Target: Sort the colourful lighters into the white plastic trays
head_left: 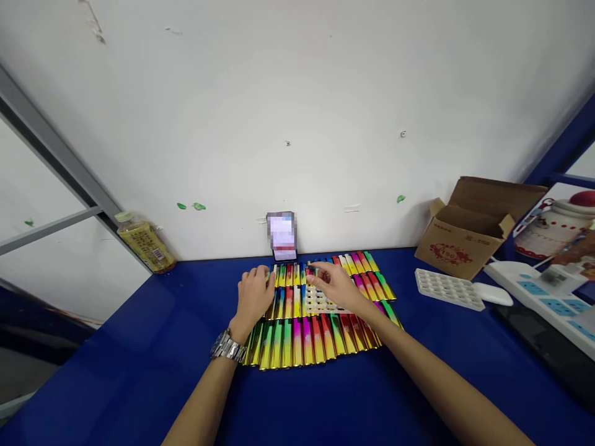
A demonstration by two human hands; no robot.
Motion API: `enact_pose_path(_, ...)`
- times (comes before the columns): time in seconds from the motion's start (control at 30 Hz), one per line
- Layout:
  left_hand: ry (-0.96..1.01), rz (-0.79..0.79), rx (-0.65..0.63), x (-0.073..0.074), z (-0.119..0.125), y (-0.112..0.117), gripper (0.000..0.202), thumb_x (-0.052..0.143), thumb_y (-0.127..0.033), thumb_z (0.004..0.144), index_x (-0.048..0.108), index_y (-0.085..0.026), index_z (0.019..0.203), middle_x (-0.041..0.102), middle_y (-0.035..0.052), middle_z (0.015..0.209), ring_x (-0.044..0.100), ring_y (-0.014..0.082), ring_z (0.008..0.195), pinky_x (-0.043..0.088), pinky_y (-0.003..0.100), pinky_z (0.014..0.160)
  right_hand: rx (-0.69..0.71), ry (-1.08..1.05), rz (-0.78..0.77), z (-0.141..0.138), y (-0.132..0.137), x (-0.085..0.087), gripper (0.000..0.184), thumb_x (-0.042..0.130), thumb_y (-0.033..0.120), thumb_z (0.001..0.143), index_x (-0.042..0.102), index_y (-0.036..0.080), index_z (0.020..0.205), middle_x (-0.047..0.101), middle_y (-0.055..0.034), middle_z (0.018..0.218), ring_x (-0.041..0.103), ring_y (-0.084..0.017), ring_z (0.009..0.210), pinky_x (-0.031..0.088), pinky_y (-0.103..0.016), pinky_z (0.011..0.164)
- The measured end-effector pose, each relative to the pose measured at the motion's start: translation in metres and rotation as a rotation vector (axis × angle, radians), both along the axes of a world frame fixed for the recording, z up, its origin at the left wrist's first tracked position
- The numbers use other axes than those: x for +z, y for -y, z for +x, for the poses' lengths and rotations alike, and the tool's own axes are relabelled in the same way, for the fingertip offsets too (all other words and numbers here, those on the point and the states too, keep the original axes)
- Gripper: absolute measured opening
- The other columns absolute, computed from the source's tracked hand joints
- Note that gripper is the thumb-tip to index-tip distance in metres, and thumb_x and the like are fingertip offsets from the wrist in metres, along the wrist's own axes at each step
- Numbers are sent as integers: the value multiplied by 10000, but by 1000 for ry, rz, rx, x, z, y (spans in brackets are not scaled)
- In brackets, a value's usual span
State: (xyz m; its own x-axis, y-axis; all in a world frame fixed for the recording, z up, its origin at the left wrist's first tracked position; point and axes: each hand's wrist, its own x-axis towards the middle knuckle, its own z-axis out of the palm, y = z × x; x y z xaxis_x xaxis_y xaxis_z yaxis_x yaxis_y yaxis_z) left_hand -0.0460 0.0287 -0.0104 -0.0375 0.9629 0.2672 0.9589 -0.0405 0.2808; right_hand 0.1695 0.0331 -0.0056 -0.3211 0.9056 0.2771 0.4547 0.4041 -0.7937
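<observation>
Blue counter (297, 406) carries lighters (297, 344) in rows. Left hand (253, 297) lies over their left end, thumb spread; right hand (335, 284), above the tray (318, 300), pinches a red lighter (308, 270). Light fingertip grip should spare neighbours.

"What sort of place is this?"

"A small workshop or packing corner, by the look of it. Rows of lighters (275, 344) cover the middle of a blue bench (186, 334), and a cardboard box (444, 248) stands open."

"Could it be a home?"

"Can't say for certain, but the white wall (297, 93) is chipped and green-marked."
</observation>
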Motion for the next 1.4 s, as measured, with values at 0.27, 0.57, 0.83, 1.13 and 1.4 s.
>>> enact_pose_path(0.27, -73, -163, 144, 1, -9, -16, 333, 385, -411, 853, 609, -165, 846, 656, 185, 980, 595, 383, 939, 463, 473, 694, -45, -87, 66, 15, 11, 9, 326, 535, 446, 858, 639, 173, 1003, 559, -7, 631, 500, -147, 574, 397, -280, 541)
enact_pose_path(0.57, 41, -45, 267, 8, -24, -18, 301, 401, -296, 854, 605, -98, 951, 676, 209, 860, 635, 350, 900, 446, 410, 745, -148, -149, 137, 16, 16, 9, 236, 545, 396, 846, 631, 185, 909, 523, -3, 633, 484, -153, 593, 375, -274, 532)
enact_pose_path(0.83, 677, 168, -336, 27, 16, 20, 305, 481, -448, 872, 580, -167, 939, 606, 31, 760, 565, 164, 686, 447, 269, 623, -98, -150, 316, -1, 40, 23, 202, 473, 325, 906, 615, 196, 846, 588, -46, 749, 526, -180, 717, 413, -312, 651)
enact_pose_path(1.13, 555, 106, -665, 18, 54, 45, 234, 466, -381, 903, 592, -185, 883, 600, 34, 763, 540, 145, 669, 457, 282, 619, -152, -407, 115, -4, 45, 17, 296, 382, 443, 941, 517, 209, 818, 543, -35, 787, 490, -157, 706, 432, -301, 663)
enact_pose_path(1.4, 303, 59, -481, -2, 39, 31, 419, 559, -507, 814, 501, -186, 1077, 575, 107, 1066, 546, 268, 1027, 474, 429, 851, -116, -900, -371, 19, 31, 12, 379, 461, 552, 841, 492, 201, 700, 286, 85, 470, 207, -67, 380, 177, -203, 364)
